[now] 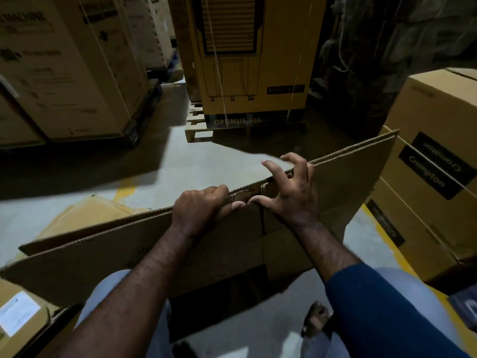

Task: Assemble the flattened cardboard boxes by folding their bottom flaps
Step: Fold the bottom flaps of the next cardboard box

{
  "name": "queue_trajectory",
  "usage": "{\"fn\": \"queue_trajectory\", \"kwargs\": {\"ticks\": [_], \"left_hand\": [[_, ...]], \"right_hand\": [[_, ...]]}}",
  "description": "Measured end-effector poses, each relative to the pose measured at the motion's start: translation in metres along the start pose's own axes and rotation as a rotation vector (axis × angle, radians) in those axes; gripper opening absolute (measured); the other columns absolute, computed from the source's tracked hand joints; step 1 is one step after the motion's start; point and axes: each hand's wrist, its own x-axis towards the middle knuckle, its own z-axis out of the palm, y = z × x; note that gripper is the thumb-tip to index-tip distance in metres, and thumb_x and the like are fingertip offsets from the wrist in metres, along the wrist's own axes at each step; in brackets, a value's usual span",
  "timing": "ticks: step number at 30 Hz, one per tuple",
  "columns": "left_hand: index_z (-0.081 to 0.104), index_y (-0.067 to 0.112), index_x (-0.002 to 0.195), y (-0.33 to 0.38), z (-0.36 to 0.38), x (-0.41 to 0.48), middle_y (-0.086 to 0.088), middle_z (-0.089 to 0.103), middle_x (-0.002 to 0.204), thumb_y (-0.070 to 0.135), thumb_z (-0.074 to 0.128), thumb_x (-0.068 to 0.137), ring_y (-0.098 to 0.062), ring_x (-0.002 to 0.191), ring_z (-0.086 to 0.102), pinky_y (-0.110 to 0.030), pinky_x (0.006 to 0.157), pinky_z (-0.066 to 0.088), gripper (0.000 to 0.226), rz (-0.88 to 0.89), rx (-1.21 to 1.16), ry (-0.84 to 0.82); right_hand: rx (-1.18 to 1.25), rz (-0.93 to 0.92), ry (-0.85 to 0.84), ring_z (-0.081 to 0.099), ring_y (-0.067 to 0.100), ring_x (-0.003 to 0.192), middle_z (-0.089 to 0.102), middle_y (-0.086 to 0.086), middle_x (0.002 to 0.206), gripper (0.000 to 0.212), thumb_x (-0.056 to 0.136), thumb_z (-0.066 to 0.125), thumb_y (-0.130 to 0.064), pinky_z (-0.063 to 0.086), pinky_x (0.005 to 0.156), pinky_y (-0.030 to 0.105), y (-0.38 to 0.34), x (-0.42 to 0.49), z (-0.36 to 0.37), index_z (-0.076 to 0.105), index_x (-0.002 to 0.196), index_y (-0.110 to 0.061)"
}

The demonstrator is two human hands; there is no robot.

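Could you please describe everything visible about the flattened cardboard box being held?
The flattened cardboard box is plain brown corrugated board, fluting showing along its top edge. It stands on edge before the person, rising from lower left to upper right. A slit separates two flaps below the hands. The left hand grips the top edge; the right hand hooks spread fingers over it.

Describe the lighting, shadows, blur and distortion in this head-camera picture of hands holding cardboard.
Head view: dim, one bright patch on the floor edged by hard shadows; head view: wide-angle bending tilts the stacked cartons at left; head view: left hand and right hand on the flattened box look fairly sharp.
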Motion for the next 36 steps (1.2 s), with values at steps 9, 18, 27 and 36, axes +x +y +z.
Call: {"fn": "queue_trajectory", "kwargs": {"ticks": [9,18,27,36], "left_hand": [[0.058,0.017,0.075,0.0,-0.006,0.004,0.0,0.063,0.059,0.068,0.054,0.09,-0.025,0.041,0.058,-0.023,0.042,0.033,0.052,0.015,0.061,-0.013],[0.064,0.013,0.085,0.01,-0.017,0.005,-0.002,0.063,0.061,0.053,0.043,0.098,-0.025,0.039,0.056,-0.023,0.045,0.025,0.047,0.122,0.091,-0.047],[0.059,0.015,0.079,-0.017,-0.076,-0.004,-0.002,0.061,0.062,0.045,0.046,0.1,-0.025,0.042,0.055,-0.025,0.046,0.023,0.039,0.055,0.13,-0.066],[0.059,0.016,0.079,-0.08,-0.136,-0.049,-0.005,0.062,0.065,0.038,0.06,0.083,-0.031,0.046,0.057,-0.025,0.046,0.026,0.023,-0.117,0.201,-0.103]], "right_hand": [[0.246,-0.01,-0.28,0.047,-0.002,0.077,0.061,-0.011,0.12,0.065,0.07,0.088,-0.047,0.06,0.069,0.035,-0.008,0.007,-0.013,0.063,0.129,-0.033],[0.061,-0.11,-0.642,0.065,0.025,0.101,0.059,-0.006,0.119,0.059,0.082,0.071,-0.048,0.056,0.081,0.038,-0.038,0.021,-0.019,0.049,0.136,-0.046],[0.117,-0.123,-0.484,0.064,0.028,0.082,0.062,-0.002,0.094,0.029,0.083,0.07,-0.051,0.054,0.067,0.036,-0.093,0.038,-0.031,0.07,0.106,-0.033],[0.202,-0.248,-0.493,0.065,0.032,0.084,0.06,-0.001,0.09,0.028,0.08,0.072,-0.044,0.039,0.063,0.031,-0.188,0.068,-0.015,0.071,0.104,-0.031]]}}
